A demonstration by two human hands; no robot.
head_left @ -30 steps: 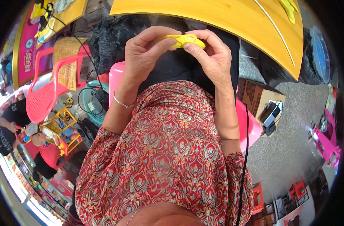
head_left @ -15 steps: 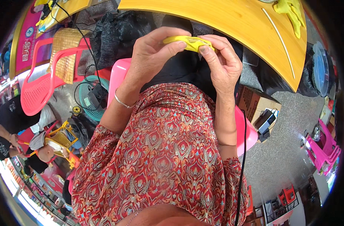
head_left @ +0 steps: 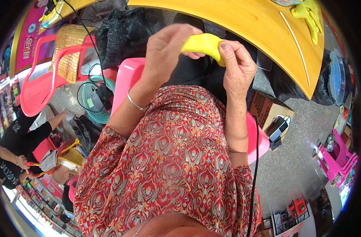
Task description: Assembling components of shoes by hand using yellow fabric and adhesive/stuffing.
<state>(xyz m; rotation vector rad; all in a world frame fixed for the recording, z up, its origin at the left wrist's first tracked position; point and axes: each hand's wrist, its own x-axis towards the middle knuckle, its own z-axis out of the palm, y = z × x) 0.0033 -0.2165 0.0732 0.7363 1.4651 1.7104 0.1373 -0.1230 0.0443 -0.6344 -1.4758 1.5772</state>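
Note:
A smooth yellow piece of soft cloth-like material [head_left: 207,44] is stretched between my two hands, above my lap. My left hand [head_left: 167,50], slightly blurred, closes on its left end. On the other end my right hand [head_left: 237,65] pinches, thumb on top and fingers curled behind. The piece looks rounded on top and folds down by my right thumb; its exact kind cannot be made out. Farther off on the yellow table [head_left: 235,21] lie a thin pale stick [head_left: 295,47] and more yellow pieces [head_left: 310,17].
A red plastic armchair [head_left: 42,75] and a teal basket [head_left: 95,104] are on the left. An open cardboard box [head_left: 273,112] stands right of my pink seat [head_left: 127,77]. A black cable [head_left: 254,177] runs down my right side. Another person [head_left: 20,148] leans beside a small child's seat at far left.
The yellow piece has turned from a gathered, folded strip to a smoother, rounded face. My left hand has turned over its end; my right hand keeps its pinch.

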